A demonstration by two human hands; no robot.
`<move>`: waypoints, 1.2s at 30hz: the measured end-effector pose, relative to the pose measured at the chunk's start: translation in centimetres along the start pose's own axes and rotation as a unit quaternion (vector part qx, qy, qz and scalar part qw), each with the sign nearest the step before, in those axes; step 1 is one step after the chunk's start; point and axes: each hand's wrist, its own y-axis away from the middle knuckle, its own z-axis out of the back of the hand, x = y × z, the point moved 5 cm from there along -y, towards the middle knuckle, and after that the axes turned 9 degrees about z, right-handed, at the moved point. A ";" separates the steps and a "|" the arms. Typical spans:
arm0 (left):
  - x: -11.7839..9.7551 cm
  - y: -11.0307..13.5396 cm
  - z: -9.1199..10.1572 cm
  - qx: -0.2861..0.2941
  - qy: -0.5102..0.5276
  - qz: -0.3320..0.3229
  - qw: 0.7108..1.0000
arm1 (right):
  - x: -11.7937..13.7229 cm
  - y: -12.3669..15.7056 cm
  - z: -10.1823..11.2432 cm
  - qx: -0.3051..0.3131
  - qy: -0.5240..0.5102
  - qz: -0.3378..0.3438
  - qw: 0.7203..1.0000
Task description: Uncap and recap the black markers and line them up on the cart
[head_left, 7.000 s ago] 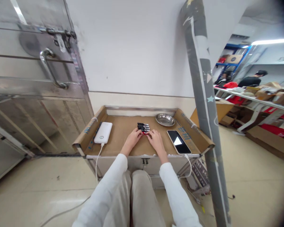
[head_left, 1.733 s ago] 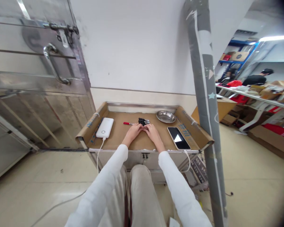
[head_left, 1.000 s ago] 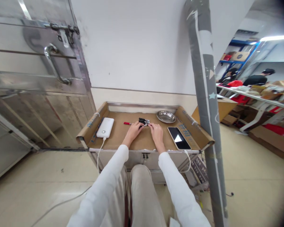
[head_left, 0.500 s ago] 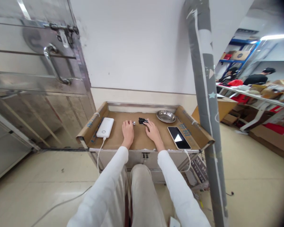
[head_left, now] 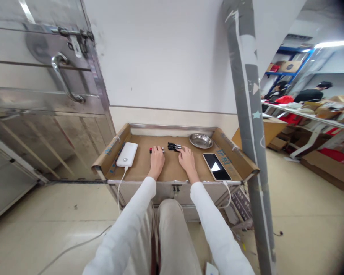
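Observation:
On a cardboard-lined metal cart (head_left: 137, 172), my left hand (head_left: 156, 162) lies flat, fingers apart. Its fingertips sit just short of a small red-and-black pen-like piece (head_left: 156, 149). My right hand (head_left: 187, 159) rests to the right, fingers stretched toward a small pile of black pen-like pieces (head_left: 174, 146). The fingertips reach the pile's near end, and I see nothing gripped in either hand. Both sleeves are white.
A white power bank (head_left: 127, 154) with a cable lies left on the cart. A phone (head_left: 216, 166) lies right and a metal dish (head_left: 201, 141) sits back right. A grey pole (head_left: 246, 95) stands right, a steel door (head_left: 46, 99) left. People sit far right.
My left hand carried a piece leftward from the black pile, set it down beside the red one and has now drawn back a little. My right hand stays by the pile.

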 end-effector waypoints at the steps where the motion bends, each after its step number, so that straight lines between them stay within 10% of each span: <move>1: -0.3 0.0 -0.1 0.011 0.003 -0.020 1.000 | 0.0 0.0 0.0 0.002 0.007 -0.002 1.000; 7: -2.5 -0.1 -1.2 0.062 0.061 -0.141 0.986 | 0.0 -0.2 0.1 0.019 0.041 -0.014 0.999; 36: -3.0 -0.9 -1.7 0.113 0.124 -0.116 0.979 | -0.2 0.0 -0.1 0.029 0.057 -0.005 0.998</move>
